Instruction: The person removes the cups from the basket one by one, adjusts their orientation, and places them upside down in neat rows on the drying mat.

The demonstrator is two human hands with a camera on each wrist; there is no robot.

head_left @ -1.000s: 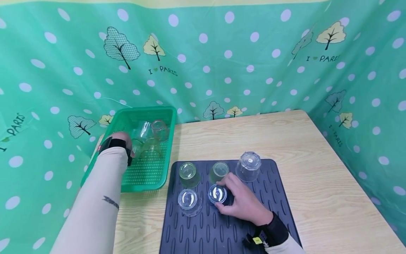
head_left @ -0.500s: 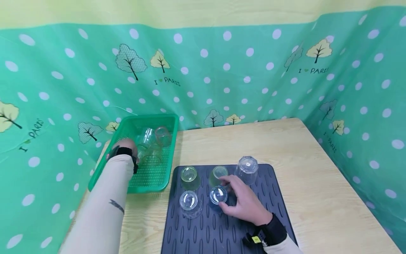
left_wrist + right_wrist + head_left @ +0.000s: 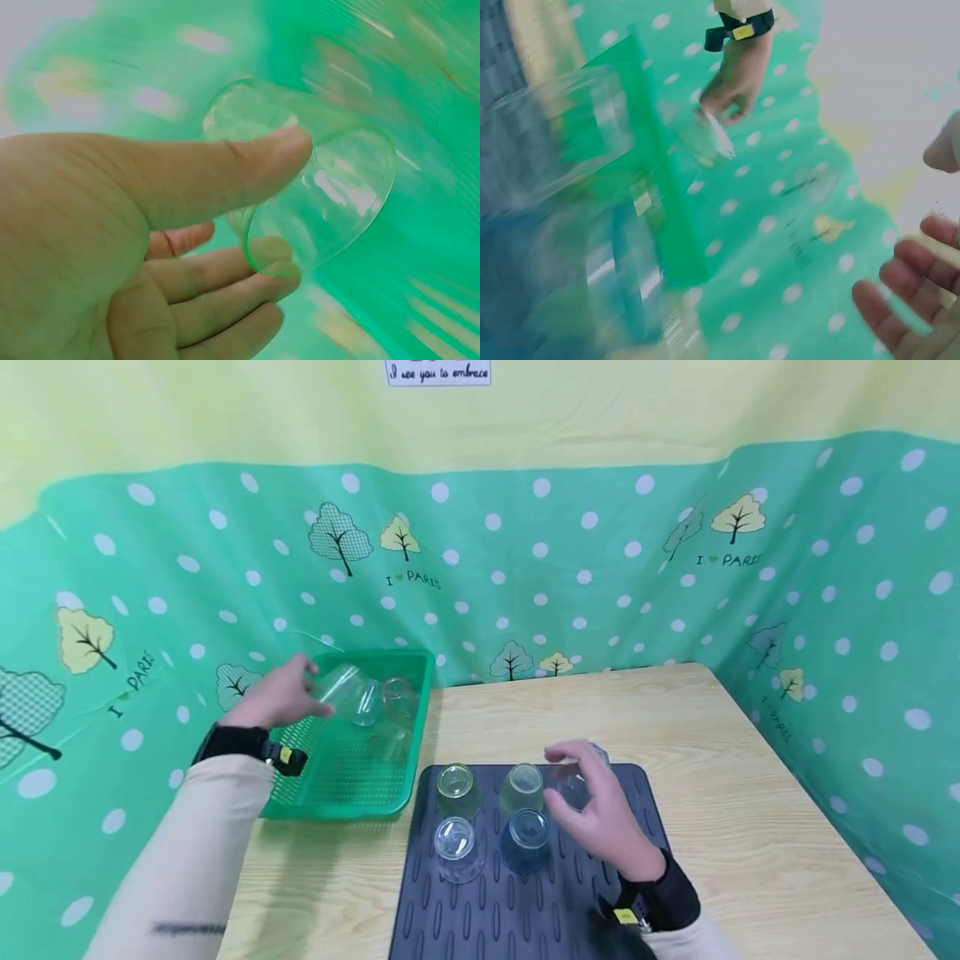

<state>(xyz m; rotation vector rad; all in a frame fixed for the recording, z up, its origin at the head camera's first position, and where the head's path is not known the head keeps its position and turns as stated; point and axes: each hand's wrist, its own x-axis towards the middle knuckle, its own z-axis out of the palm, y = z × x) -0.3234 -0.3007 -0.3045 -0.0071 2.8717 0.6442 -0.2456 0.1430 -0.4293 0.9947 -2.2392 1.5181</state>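
A person's left hand grasps a glass between thumb and fingers over the far left part of a green basket. Toward the near side, the basket's floor gives open room below the raised rim, and a strip of table separates basket from mat. The glass is smooth, see-through and faintly green, tilted, its round rim and bright reflections showing in the left wrist view despite blur. Beside it in the basket are a clear tumbler, a pinkish tumbler and a faint yellowish tumbler.

The right hand, released, with fingers loosely bent and thumb apart, is over the mat, partly hiding a large tumbler. Four others stand upside down there: two green tumblers behind, a clear cup and a blue cup in front. The mat is dark, patterned with long ovals; the table is pale, grained wood; the curtain behind is green, dotted white.
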